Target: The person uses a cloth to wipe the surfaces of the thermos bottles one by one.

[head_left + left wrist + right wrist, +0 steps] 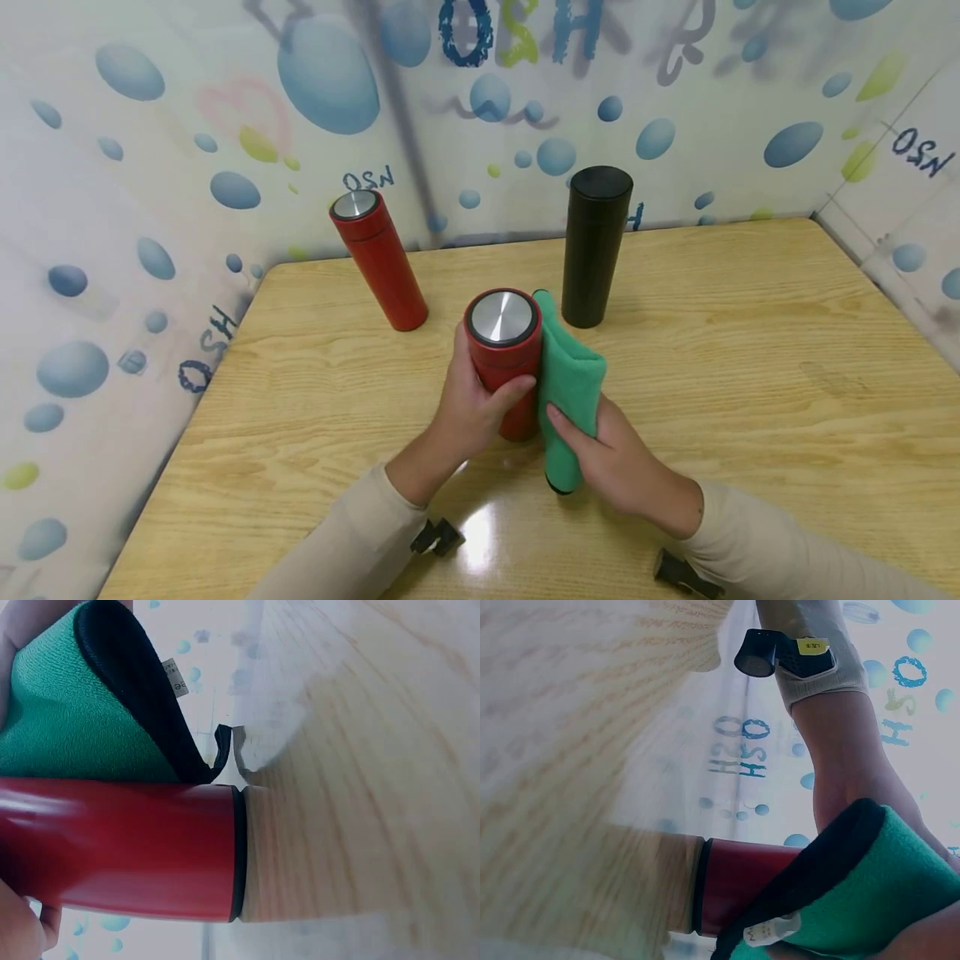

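Near the middle of the table, my left hand point(469, 400) grips a red thermos bottle point(517, 419) with a brushed silver lid, thumb across its front. The bottle is upright, its black-rimmed base point(239, 855) right at the tabletop in the left wrist view. My right hand point(622, 462) holds a folded green cloth point(572, 375) with dark edging, thumb on the near face. The cloth lies along the right side of the bottle. A small white tag point(772, 930) shows on its edge in the right wrist view. The fingers behind the cloth are hidden in the head view.
A second red thermos point(384, 267) stands farther back on the left of the wooden table point(750, 350). Behind the cloth, to the right, stands a black thermos point(595, 250). A patterned wall point(525, 208) borders the table's back edge. Both wrists wear small black cameras point(437, 537).
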A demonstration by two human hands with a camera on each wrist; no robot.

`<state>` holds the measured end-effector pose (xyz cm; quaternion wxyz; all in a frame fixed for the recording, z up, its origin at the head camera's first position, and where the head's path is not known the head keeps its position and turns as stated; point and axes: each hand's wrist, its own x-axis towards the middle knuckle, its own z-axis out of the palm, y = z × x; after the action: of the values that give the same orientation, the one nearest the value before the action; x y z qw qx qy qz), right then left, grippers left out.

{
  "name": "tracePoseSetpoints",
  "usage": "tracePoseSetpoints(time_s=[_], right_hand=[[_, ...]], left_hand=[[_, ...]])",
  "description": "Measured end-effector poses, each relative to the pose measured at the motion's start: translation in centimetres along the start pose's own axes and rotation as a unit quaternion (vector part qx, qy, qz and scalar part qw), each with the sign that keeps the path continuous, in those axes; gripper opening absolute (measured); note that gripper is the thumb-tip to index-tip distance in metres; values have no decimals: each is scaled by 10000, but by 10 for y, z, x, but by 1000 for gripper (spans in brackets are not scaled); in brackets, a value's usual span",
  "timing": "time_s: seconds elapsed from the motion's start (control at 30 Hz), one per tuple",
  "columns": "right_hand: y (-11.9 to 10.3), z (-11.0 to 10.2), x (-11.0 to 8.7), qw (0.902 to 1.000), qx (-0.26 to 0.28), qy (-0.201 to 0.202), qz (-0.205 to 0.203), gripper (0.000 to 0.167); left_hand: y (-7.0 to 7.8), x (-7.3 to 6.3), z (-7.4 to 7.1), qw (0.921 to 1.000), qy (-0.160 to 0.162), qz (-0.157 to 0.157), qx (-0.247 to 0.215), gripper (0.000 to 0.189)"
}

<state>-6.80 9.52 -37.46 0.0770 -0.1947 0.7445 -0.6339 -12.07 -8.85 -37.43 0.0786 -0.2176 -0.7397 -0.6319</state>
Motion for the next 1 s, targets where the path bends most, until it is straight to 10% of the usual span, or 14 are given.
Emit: tracePoseSetpoints(time_s=[1.0], right_hand=[[-1,1,-4,9965,15,239,-805,45]], left_hand=[[6,-5,-2,9994,-335,84,43,77]])
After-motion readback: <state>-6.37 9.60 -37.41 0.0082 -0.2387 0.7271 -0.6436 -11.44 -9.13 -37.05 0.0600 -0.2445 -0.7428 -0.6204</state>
